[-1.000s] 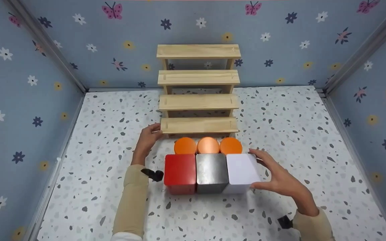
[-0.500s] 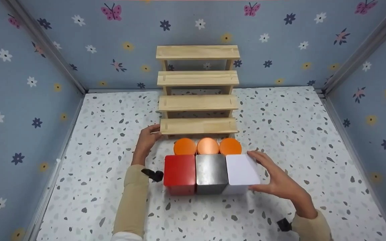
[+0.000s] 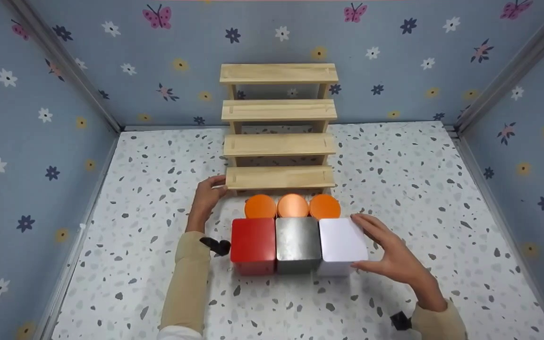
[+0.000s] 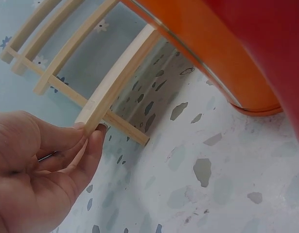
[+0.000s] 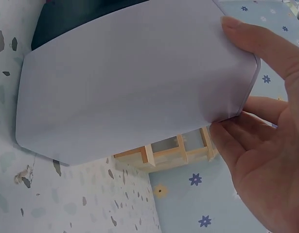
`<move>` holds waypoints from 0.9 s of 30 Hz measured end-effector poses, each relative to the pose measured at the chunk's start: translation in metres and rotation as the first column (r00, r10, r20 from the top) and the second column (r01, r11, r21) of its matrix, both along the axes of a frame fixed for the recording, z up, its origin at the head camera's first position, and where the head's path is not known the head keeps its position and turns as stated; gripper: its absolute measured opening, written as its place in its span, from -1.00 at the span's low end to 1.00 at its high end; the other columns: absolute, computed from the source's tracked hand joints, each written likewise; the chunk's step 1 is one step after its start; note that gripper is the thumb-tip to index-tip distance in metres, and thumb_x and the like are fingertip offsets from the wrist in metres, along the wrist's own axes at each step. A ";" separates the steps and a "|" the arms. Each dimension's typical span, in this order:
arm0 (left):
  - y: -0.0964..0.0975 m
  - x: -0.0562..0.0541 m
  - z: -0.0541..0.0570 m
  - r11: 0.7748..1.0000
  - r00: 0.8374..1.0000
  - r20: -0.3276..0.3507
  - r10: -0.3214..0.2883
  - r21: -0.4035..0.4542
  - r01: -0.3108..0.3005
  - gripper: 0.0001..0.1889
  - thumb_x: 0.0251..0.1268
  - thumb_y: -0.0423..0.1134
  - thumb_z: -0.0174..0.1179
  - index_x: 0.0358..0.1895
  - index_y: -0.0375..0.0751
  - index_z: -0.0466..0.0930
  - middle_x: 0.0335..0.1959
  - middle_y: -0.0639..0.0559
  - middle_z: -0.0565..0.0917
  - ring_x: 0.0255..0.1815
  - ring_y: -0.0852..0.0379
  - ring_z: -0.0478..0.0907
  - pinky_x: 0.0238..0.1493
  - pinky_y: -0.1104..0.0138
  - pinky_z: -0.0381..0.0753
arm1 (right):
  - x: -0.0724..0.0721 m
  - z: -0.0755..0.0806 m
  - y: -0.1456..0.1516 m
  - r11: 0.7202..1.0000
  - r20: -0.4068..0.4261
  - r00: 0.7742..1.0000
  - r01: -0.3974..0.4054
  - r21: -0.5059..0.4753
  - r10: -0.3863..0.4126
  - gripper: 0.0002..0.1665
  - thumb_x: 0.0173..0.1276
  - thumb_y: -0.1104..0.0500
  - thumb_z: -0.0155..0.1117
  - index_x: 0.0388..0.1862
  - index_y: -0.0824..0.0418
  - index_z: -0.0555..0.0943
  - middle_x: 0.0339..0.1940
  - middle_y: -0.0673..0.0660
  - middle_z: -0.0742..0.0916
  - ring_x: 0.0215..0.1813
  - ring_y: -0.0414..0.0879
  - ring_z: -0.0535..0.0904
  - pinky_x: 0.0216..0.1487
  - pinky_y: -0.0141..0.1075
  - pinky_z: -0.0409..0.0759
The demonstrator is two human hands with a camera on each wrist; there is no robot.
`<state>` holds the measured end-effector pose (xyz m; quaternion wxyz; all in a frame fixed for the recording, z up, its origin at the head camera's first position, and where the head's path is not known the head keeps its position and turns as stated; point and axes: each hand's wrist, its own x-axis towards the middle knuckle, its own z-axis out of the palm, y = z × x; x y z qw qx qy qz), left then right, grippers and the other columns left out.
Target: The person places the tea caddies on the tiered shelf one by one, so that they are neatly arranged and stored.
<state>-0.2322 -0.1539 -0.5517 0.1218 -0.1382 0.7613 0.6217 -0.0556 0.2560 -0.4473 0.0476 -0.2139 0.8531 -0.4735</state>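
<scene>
My left hand [image 3: 204, 198] pinches the left end of the lowest board of a four-step wooden display rack [image 3: 281, 177]; the left wrist view shows thumb and fingers [image 4: 94, 155] on that board's end. My right hand [image 3: 397, 257] holds a tall white box [image 3: 343, 240] near its top, thumb on the near side and fingers on the far side. Left of it stand a dark grey box [image 3: 298, 240] and a red box [image 3: 253, 241], side by side in a row. The right wrist view shows the white box's [image 5: 125, 82] long plain side above the speckled surface.
Three round orange-topped canisters [image 3: 260, 207] stand between the boxes and the rack. Blue walls [image 3: 281, 47] with flowers and butterflies enclose the speckled white table [image 3: 395, 179] at the back and both sides. A black wrist mount [image 3: 216, 246] sits close to the red box.
The white box has shifted very slightly to the right, away from the dark grey box, with my right hand on it. My left hand stays at the rack.
</scene>
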 end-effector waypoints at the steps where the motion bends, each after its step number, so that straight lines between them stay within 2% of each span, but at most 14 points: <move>1: 0.000 0.000 0.000 1.000 1.000 -0.002 -0.001 -0.001 0.001 -0.56 0.35 -0.44 0.01 0.29 -0.28 0.40 0.24 -0.18 0.50 0.15 -0.02 0.51 0.22 0.22 0.50 | 0.000 0.000 0.000 1.000 0.002 1.000 -0.003 -0.007 0.003 0.07 -0.07 0.24 0.58 0.44 0.29 0.25 0.39 0.26 0.37 0.39 -0.22 0.29 0.33 -0.58 0.21; 8: -0.001 0.000 0.000 1.000 1.000 -0.012 -0.006 -0.005 0.006 -0.56 0.35 -0.43 0.01 0.29 -0.27 0.41 0.23 -0.17 0.51 0.16 -0.02 0.50 0.21 0.23 0.49 | 0.002 0.003 0.005 0.999 0.024 1.000 0.006 -0.047 -0.005 0.04 -0.05 0.27 0.56 0.43 0.26 0.27 0.39 0.26 0.36 0.37 -0.32 0.27 0.31 -0.59 0.25; 11: -0.001 0.000 -0.001 1.000 1.000 -0.017 -0.008 -0.007 0.008 -0.57 0.35 -0.43 0.01 0.29 -0.27 0.41 0.23 -0.17 0.51 0.17 -0.02 0.50 0.21 0.23 0.49 | 0.001 -0.004 0.011 0.999 0.028 1.000 0.010 -0.040 -0.008 0.06 -0.07 0.28 0.57 0.44 0.21 0.27 0.40 0.22 0.36 0.37 -0.35 0.27 0.30 -0.60 0.26; 15: -0.001 0.000 -0.001 1.000 1.000 -0.017 -0.004 0.002 0.004 -0.57 0.34 -0.44 0.02 0.28 -0.28 0.42 0.24 -0.17 0.51 0.17 -0.01 0.50 0.22 0.23 0.49 | -0.002 -0.014 0.021 0.998 0.022 0.999 -0.026 -0.056 0.027 0.09 -0.09 0.28 0.58 0.45 0.14 0.26 0.41 0.18 0.35 0.38 -0.30 0.28 0.31 -0.58 0.27; 19: -0.002 0.000 -0.001 1.000 1.000 0.001 0.008 0.019 -0.008 -0.57 0.34 -0.43 0.02 0.28 -0.26 0.43 0.25 -0.16 0.50 0.17 0.01 0.49 0.23 0.23 0.48 | -0.001 -0.006 0.027 0.996 0.004 0.998 -0.056 -0.073 0.057 0.08 -0.07 0.26 0.57 0.46 0.13 0.26 0.42 0.16 0.34 0.40 -0.27 0.28 0.34 -0.53 0.28; 24: -0.002 -0.001 -0.002 0.999 0.999 0.040 0.029 0.033 -0.030 -0.56 0.33 -0.42 0.03 0.28 -0.21 0.43 0.26 -0.11 0.48 0.16 0.05 0.49 0.23 0.24 0.48 | 0.002 0.011 0.036 0.996 -0.066 0.996 -0.056 -0.074 0.052 0.07 -0.10 0.35 0.57 0.44 0.20 0.28 0.41 0.20 0.36 0.37 -0.23 0.33 0.32 -0.54 0.31; 27: -0.002 -0.001 -0.004 0.996 0.999 0.038 0.036 0.079 -0.039 -0.55 0.34 -0.44 0.02 0.30 -0.24 0.41 0.27 -0.15 0.47 0.17 0.03 0.50 0.24 0.26 0.49 | 0.004 0.021 0.042 0.994 -0.083 0.995 -0.060 -0.086 0.053 0.08 -0.12 0.42 0.54 0.43 0.26 0.28 0.40 0.24 0.36 0.38 -0.22 0.34 0.30 -0.54 0.33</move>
